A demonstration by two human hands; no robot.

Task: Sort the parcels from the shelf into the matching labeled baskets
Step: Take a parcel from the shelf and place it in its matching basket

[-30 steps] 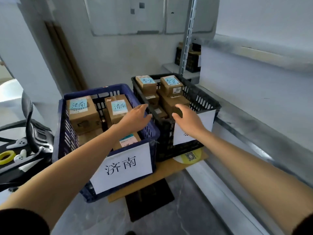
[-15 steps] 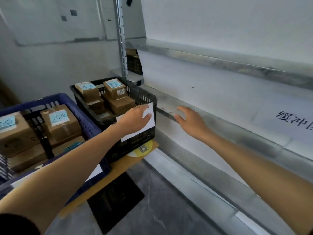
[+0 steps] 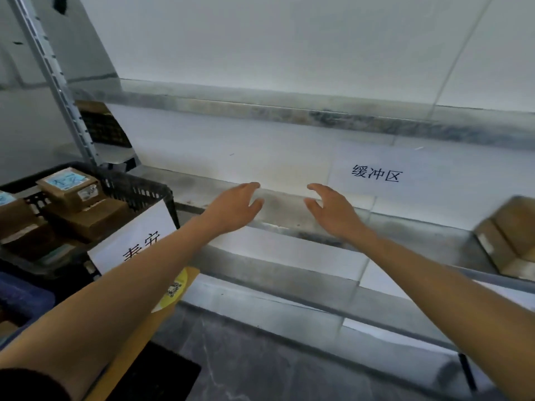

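Note:
My left hand [image 3: 234,208] and my right hand [image 3: 333,211] reach out side by side over the front edge of the white shelf [image 3: 260,157], fingers relaxed, holding nothing. A brown cardboard parcel [image 3: 512,235] lies on the shelf at the far right, partly cut off by the frame edge. At the left stands a black basket [image 3: 136,189] with a white paper label [image 3: 136,235] on its front. It holds several cardboard parcels, the top one [image 3: 69,188] bearing a blue sticker. A corner of the blue basket [image 3: 20,296] shows at the lower left.
A paper sign with printed characters [image 3: 376,173] lies on the shelf right of my hands. A metal upright [image 3: 58,82] rises at the left, and another shelf board [image 3: 289,111] runs above. The baskets stand on a wooden board [image 3: 139,337] above the dark floor.
The view has swung right from the baskets to the shelf. Both hands moved away from the black basket and now hover over the shelf edge. A parcel came into view at the right.

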